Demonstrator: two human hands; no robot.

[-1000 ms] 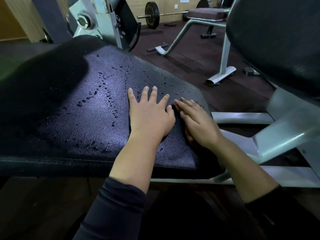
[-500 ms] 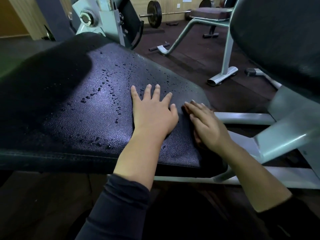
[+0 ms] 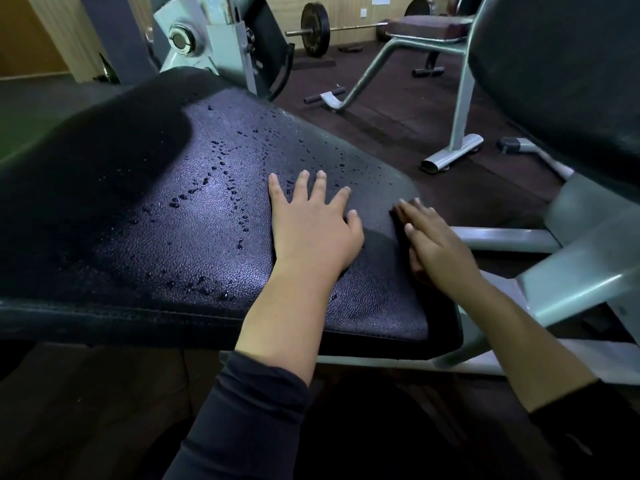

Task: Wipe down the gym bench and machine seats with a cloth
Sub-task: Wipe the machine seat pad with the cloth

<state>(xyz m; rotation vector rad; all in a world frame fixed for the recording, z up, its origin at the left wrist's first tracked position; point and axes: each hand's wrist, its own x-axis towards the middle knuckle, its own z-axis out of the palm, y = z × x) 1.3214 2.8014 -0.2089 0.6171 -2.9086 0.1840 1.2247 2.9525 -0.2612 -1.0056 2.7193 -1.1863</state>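
Nearest, two forearms in dark sleeves (image 3: 249,410) reached up onto a black padded seat (image 3: 145,237). Left hand (image 3: 311,230) lay palm-down on the pad near its right end, fingers straight and spread wide, holding nothing. Right hand (image 3: 436,244) lay flat along the pad's right edge, fingers straight and close together, pressing the rim; nothing gripped. The two hands were near each other, not touching. No cloth could be made out; whether one sat under either palm, cannot tell. Water droplets (image 3: 221,181) were scattered over the pad left of and beyond the left hand. Grey machine frame (image 3: 581,271) sat right of the seat, dark back pad (image 3: 561,64) above it. Farther off on dark floor stood a padded bench (image 3: 426,24) on grey legs; a barbell (image 3: 315,29) stood by the far wall.
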